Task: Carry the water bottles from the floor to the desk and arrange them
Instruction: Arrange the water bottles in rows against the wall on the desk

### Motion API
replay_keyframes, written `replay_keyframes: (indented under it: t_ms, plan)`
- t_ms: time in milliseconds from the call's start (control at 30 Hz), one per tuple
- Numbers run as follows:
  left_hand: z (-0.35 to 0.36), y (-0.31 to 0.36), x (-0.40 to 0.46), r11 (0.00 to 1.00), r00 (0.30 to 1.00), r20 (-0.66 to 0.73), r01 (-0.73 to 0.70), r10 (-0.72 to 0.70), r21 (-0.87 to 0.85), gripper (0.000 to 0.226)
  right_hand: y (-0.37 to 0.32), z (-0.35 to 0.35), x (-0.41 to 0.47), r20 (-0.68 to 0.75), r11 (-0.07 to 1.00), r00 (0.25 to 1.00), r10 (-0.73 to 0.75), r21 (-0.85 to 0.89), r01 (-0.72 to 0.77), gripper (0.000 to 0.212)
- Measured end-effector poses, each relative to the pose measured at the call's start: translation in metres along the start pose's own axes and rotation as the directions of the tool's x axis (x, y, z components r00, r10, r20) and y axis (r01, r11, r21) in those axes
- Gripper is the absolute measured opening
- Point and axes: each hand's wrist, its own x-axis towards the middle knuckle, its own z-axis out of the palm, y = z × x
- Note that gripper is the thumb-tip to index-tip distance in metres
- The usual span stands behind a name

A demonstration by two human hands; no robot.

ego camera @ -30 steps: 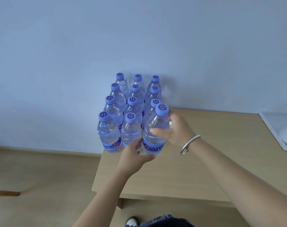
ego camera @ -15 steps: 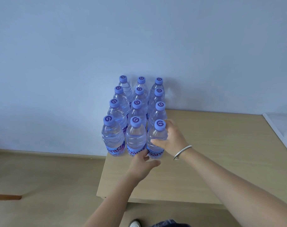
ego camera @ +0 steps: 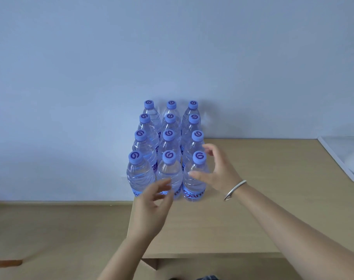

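Though your hands sit close to the front row, neither one holds anything: your left hand [ego camera: 154,196], low and centre in the frame, has its fingers loose and spread in front of the middle bottle, and your right hand [ego camera: 216,171] is spread wide just beside the front right bottle [ego camera: 194,178], apparently not touching it. The water bottles [ego camera: 168,150] stand upright at the left corner of the bench [ego camera: 263,209], middle of the frame, packed in three columns and four rows against the wall. Judging by that tidy block of twelve, the carrying looks done or nearly so. No bottle shows on the visible strip of floor [ego camera: 57,229] at lower left, but you cannot see all of it.
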Motion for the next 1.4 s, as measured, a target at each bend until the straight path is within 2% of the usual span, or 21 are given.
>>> replay_keyframes:
  t_ms: [67, 133, 167, 233, 267, 300, 367, 400, 533, 667, 933, 1033, 1100, 1167, 1233, 1267, 1400]
  plan:
    - [-0.039, 0.005, 0.009, 0.992, 0.967, -0.223, -0.125, 0.121, -0.003, 0.033, -0.003, -0.007, 0.002, -0.08, 1.0, 0.997, 0.0, -0.016, -0.001, 0.075]
    - [-0.068, 0.003, 0.03, 0.997, 0.955, -0.289, -0.08, 0.075, -0.008, 0.059, -0.006, -0.008, 0.002, -0.09, 1.0, 0.996, 0.027, -0.012, -0.029, 0.077]
    - [-0.077, 0.0, 0.043, 1.0, 0.969, -0.247, 0.007, -0.009, -0.01, 0.076, -0.006, -0.005, 0.002, -0.072, 0.999, 0.997, 0.03, 0.014, -0.029, 0.074]
    - [-0.08, -0.007, 0.061, 0.98, 0.979, -0.029, 0.201, -0.201, -0.009, 0.099, -0.005, 0.005, 0.001, -0.015, 0.995, 0.999, 0.029, 0.093, -0.028, 0.07]
    - [-0.077, -0.011, 0.066, 0.965, 0.962, 0.083, 0.263, -0.262, -0.01, 0.099, -0.002, 0.011, 0.0, 0.015, 0.99, 0.999, 0.043, 0.135, -0.045, 0.073]
    - [-0.073, -0.017, 0.069, 0.956, 0.942, 0.174, 0.294, -0.287, -0.019, 0.09, 0.001, 0.016, -0.001, 0.036, 0.983, 0.997, 0.066, 0.168, -0.072, 0.078]
    - [-0.067, -0.029, 0.075, 0.959, 0.93, 0.254, 0.281, -0.267, -0.022, 0.063, 0.004, 0.022, -0.002, 0.042, 0.976, 0.993, 0.111, 0.182, -0.117, 0.084]
    - [-0.065, -0.033, 0.077, 0.966, 0.934, 0.263, 0.256, -0.243, -0.017, 0.058, 0.005, 0.023, -0.002, 0.044, 0.976, 0.991, 0.128, 0.17, -0.134, 0.085]
    - [-0.063, -0.038, 0.082, 0.977, 0.944, 0.254, 0.201, -0.211, 0.068, 0.068, 0.007, 0.022, -0.001, 0.079, 0.985, 0.984, 0.161, 0.054, -0.165, 0.082]
    - [-0.061, -0.035, 0.078, 0.975, 0.949, 0.248, 0.156, -0.193, 0.16, 0.079, 0.005, 0.024, -0.001, 0.072, 0.979, 0.976, 0.204, 0.004, -0.204, 0.095]
    - [-0.059, -0.037, 0.081, 0.982, 0.946, 0.264, 0.17, -0.188, 0.086, 0.078, 0.003, 0.025, -0.002, 0.059, 0.967, 0.965, 0.256, -0.018, -0.255, 0.099]
    - [-0.06, -0.033, 0.08, 0.986, 0.928, 0.333, 0.157, -0.164, 0.048, 0.069, 0.001, 0.023, -0.001, 0.094, 0.968, 0.966, 0.241, 0.041, -0.246, 0.1]
    - [-0.067, -0.028, 0.08, 0.973, 0.899, 0.375, 0.23, -0.225, 0.033, 0.058, 0.002, 0.017, -0.001, 0.176, 0.965, 0.96, 0.216, 0.115, -0.238, 0.099]
    - [-0.08, -0.028, 0.088, 0.92, 0.884, 0.318, 0.385, -0.343, -0.078, 0.065, 0.005, 0.008, -0.002, 0.229, 0.944, 0.946, 0.229, 0.183, -0.273, 0.107]
    - [-0.091, -0.032, 0.104, 0.821, 0.854, 0.254, 0.511, -0.453, -0.256, 0.062, 0.011, 0.002, -0.002, 0.222, 0.884, 0.921, 0.32, 0.28, -0.374, 0.11]
    - [-0.094, -0.032, 0.11, 0.799, 0.843, 0.231, 0.535, -0.485, -0.274, 0.056, 0.014, 0.0, -0.001, 0.214, 0.835, 0.9, 0.379, 0.341, -0.433, 0.108]
    - [-0.086, -0.032, 0.13, 0.814, 0.809, 0.219, 0.574, -0.545, -0.095, 0.054, 0.021, 0.0, 0.008, 0.224, 0.706, 0.838, 0.498, 0.456, -0.542, 0.096]
